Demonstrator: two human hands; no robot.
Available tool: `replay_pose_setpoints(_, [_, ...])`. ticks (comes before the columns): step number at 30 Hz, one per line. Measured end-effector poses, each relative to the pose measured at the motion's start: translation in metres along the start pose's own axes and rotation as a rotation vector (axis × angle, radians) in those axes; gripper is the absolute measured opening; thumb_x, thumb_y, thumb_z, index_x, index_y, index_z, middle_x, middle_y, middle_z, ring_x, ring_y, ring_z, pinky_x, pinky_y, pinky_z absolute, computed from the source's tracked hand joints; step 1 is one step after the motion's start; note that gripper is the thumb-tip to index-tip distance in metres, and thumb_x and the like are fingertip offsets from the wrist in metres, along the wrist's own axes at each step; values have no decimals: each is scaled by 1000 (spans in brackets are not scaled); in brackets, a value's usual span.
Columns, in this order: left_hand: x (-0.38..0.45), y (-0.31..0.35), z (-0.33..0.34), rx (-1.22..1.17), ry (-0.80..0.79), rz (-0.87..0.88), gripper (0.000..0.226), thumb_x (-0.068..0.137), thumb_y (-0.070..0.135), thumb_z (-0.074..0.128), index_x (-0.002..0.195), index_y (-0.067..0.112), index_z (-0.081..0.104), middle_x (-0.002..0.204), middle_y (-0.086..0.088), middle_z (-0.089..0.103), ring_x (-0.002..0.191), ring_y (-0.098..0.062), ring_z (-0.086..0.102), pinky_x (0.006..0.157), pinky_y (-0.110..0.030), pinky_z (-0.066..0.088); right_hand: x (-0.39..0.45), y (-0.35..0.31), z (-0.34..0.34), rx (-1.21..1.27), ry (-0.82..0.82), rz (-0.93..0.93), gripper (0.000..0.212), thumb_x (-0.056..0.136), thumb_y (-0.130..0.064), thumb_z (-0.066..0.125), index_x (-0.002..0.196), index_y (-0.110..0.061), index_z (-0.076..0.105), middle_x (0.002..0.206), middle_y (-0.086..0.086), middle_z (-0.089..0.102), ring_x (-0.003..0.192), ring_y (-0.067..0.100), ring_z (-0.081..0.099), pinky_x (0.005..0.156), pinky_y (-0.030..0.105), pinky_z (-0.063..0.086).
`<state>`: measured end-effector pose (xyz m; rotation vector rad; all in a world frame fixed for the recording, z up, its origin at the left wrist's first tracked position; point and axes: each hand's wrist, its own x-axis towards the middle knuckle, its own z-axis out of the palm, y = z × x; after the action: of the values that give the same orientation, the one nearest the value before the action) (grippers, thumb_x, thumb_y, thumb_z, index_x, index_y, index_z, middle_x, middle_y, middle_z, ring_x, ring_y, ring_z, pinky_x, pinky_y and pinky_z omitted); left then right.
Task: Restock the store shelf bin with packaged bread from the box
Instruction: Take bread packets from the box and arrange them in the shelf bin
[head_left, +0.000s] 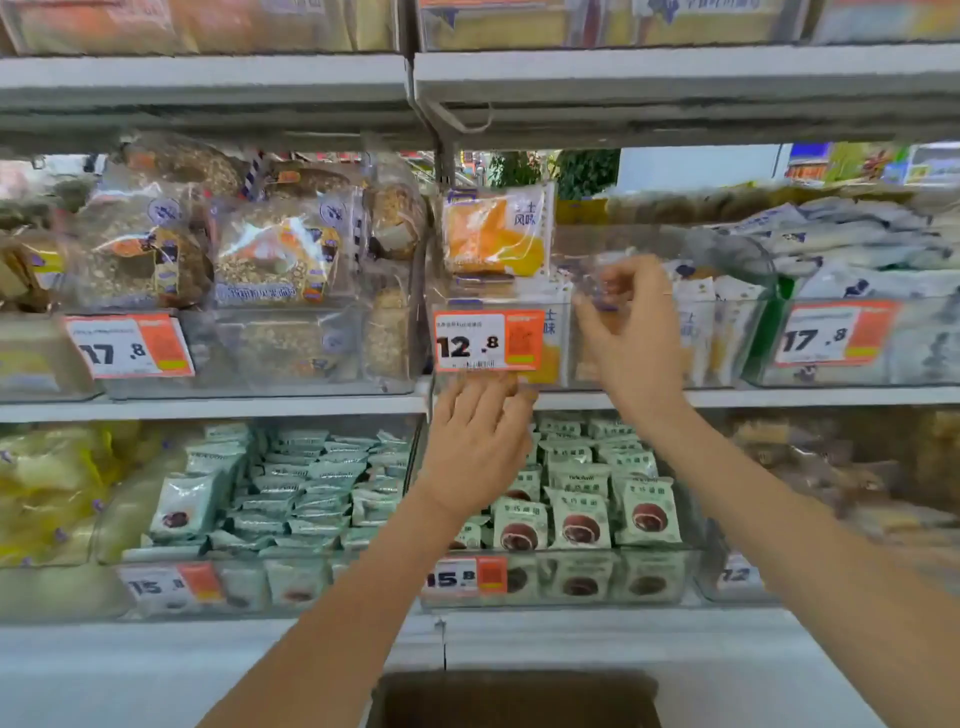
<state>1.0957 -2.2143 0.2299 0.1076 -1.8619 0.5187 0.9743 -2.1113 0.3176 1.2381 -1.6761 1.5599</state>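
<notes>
Grey metal store shelf (727, 399) carries a clear plastic bin (561, 364) at its front edge, with an orange-and-white price tag (488, 340) reading 12.8 on the bin's front wall. One orange-and-white packaged bread (496, 228) stands upright at the bin's back left corner. Below, at the bottom edge of my view, sits the brown cardboard box (514, 699). My left hand (475, 441), fingers relaxed, touches the bin's lower front edge under the tag. My right hand (631, 332) pinches the bin's clear front rim
</notes>
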Motion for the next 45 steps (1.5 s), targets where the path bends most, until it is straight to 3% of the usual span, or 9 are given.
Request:
replay_pose_setpoints(3, [-51, 35, -11, -53, -186, 98, 16, 81, 14, 50, 96, 10, 47, 79, -8, 59, 74, -24, 42, 64, -33, 29, -85, 11, -7, -159, -50, -195, 14, 90, -18, 58, 101, -10, 53, 95, 5, 57, 89, 19, 50, 80, 29, 39])
replay_pose_setpoints(8, [-158, 86, -29, -225, -617, 30, 21, 78, 16, 44, 96, 8, 53, 83, -8, 62, 75, -27, 59, 66, -34, 39, -234, 41, -17, -259, -398, -99, 12, 87, -20, 58, 96, -15, 53, 88, 8, 63, 84, 24, 56, 71, 35, 47])
replay_pose_setpoints(13, [-250, 119, -61, -233, -1280, -276, 42, 95, 19, 40, 136, 14, 37, 131, -5, 51, 120, -24, 48, 98, -36, 37, -348, 79, -35, -394, -987, 266, 15, 93, -29, 53, 106, -22, 51, 103, -4, 59, 101, 18, 53, 83, 35, 42])
replay_pose_setpoints(19, [-354, 132, -86, -322, -1633, -717, 39, 95, 23, 43, 133, 19, 38, 125, -7, 55, 108, -27, 55, 85, -38, 48, -433, 109, -19, -444, -1659, 687, 55, 90, -38, 56, 138, -22, 35, 136, 4, 46, 123, 28, 46, 100, 43, 42])
replay_pose_setpoints(25, [-404, 139, -94, -403, -1683, -1162, 45, 94, 32, 49, 138, 23, 41, 117, -4, 64, 100, -25, 62, 79, -35, 53, -487, 145, -7, -675, -1563, 925, 79, 84, -49, 61, 145, -18, 22, 147, 12, 30, 133, 32, 32, 105, 46, 36])
replay_pose_setpoints(33, [-415, 146, -79, -404, -1761, -1191, 27, 97, 24, 45, 123, 19, 50, 114, -5, 62, 97, -24, 61, 73, -31, 50, -505, 189, 9, -727, -1558, 1140, 110, 73, -60, 68, 150, -16, 3, 155, 12, 16, 142, 34, 17, 113, 45, 25])
replay_pose_setpoints(39, [-418, 151, -79, -445, -1766, -1241, 27, 96, 23, 47, 123, 19, 50, 115, -4, 62, 98, -24, 60, 80, -35, 53, -516, 183, 11, -742, -1497, 1241, 103, 73, -59, 69, 148, -19, 11, 148, 14, 28, 136, 34, 27, 107, 45, 34])
replay_pose_setpoints(42, [-418, 155, -76, -526, -1795, -1335, 26, 95, 27, 49, 121, 20, 51, 116, -5, 58, 98, -22, 58, 83, -35, 51, -500, 167, 13, -590, -1422, 1549, 98, 74, -50, 72, 148, -15, 18, 146, 13, 34, 132, 33, 35, 103, 43, 40])
replay_pose_setpoints(45, [-413, 158, -80, -732, -1796, -1652, 34, 94, 40, 51, 122, 20, 52, 122, -4, 57, 102, -18, 55, 91, -33, 46, -463, 141, 3, -258, -1384, 1837, 76, 78, -47, 70, 137, -11, 38, 132, 15, 48, 117, 32, 50, 93, 40, 48])
